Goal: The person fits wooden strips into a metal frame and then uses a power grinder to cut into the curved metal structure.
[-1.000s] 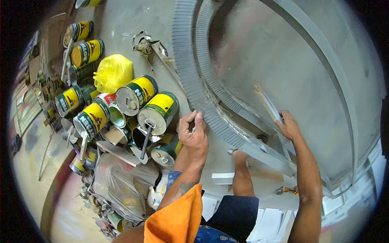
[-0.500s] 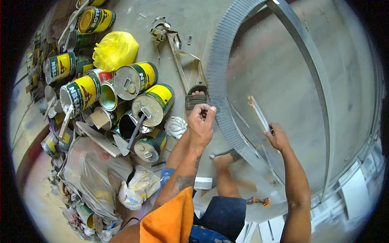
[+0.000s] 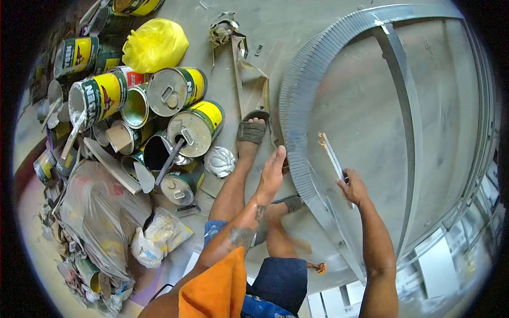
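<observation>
In my right hand is a narrow grey-white strip with a ragged brown end, gripped near its lower part and pointing up and left. It hangs over the inside of a curved metal frame, whose bent side is cut into many close slits. My left hand overlaps the left edge of that curve, seen thumb side up with fingers stretched and partly hidden; nothing shows in it. A flat metal crosspiece runs down across the frame.
Paint cans and a yellow plastic bag crowd the left, above a grey plastic sheet. My sandalled foot stands beside crumpled white material. Strips of scrap lie ahead. An orange-and-black tool lies near my knee.
My left hand has gone from a loose fist to straighter fingers, lower and closer to the frame's edge. The view has shifted; my right hand still holds the strip.
</observation>
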The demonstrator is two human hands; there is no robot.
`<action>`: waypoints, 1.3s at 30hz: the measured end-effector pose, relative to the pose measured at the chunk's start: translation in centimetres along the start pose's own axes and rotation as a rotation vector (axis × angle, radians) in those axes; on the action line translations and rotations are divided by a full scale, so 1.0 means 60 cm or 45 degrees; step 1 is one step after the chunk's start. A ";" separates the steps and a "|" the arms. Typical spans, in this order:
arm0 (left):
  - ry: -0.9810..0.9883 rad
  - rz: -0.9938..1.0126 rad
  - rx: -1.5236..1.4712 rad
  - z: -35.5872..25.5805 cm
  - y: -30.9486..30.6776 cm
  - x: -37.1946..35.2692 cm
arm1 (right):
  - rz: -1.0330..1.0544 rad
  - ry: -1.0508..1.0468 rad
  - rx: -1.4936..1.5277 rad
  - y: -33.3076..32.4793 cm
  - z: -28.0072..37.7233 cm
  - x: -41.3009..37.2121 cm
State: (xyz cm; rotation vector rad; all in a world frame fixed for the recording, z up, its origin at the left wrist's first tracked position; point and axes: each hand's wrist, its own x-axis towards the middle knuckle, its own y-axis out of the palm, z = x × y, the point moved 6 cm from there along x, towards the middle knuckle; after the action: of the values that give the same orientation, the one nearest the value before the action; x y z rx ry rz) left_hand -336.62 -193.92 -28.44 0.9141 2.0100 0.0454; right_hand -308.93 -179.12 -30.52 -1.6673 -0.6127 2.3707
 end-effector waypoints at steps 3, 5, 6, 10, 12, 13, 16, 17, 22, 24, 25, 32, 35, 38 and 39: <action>-0.356 0.033 -0.402 0.010 0.009 -0.016 | 0.024 0.015 0.012 -0.002 0.009 -0.002; -0.409 0.066 -0.574 0.012 0.017 -0.015 | 0.039 0.015 -0.006 -0.010 0.017 0.001; -0.289 -0.054 -0.586 -0.009 0.011 -0.009 | 0.019 -0.033 -0.022 -0.011 0.023 0.001; 0.294 -0.599 -0.570 -0.132 -0.036 0.000 | -0.013 -0.114 -0.091 -0.014 0.025 0.015; 0.225 -0.563 -0.337 -0.119 -0.025 -0.008 | 0.003 -0.122 -0.092 -0.012 0.021 0.026; 0.079 -0.445 -0.181 -0.089 -0.010 -0.015 | 0.010 -0.123 -0.078 -0.009 0.014 0.031; -0.418 0.063 0.087 -0.004 0.036 -0.033 | -0.030 -0.181 0.053 0.010 -0.018 0.052; -0.431 0.105 0.125 0.008 0.045 -0.030 | -0.063 -0.151 0.089 0.024 -0.036 0.069; -0.048 0.056 0.596 0.074 0.006 -0.017 | -0.180 -0.111 0.178 0.128 -0.099 0.144; -0.019 -0.053 0.355 0.001 0.063 -0.008 | -0.245 -0.117 0.223 0.157 -0.117 0.177; 0.021 -0.219 0.075 -0.025 0.076 -0.009 | -0.129 -0.076 0.271 0.153 -0.093 0.182; -0.198 -0.110 0.011 -0.007 0.086 0.017 | -0.053 -0.005 0.322 0.158 -0.037 0.226; -0.124 -0.048 -0.001 -0.016 0.104 0.026 | -0.116 -0.058 0.230 0.185 -0.046 0.281; -0.132 -0.075 0.055 -0.028 0.120 0.025 | -0.111 -0.084 0.288 0.185 -0.036 0.304; -0.139 -0.077 0.061 -0.024 0.117 0.028 | -0.106 -0.080 0.295 0.184 -0.034 0.310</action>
State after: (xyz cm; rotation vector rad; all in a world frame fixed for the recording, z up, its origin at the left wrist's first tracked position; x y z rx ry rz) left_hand -334.15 -187.35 -26.24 0.8670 1.9429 -0.0843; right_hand -312.64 -181.65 -51.80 -1.4472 -0.3906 2.3401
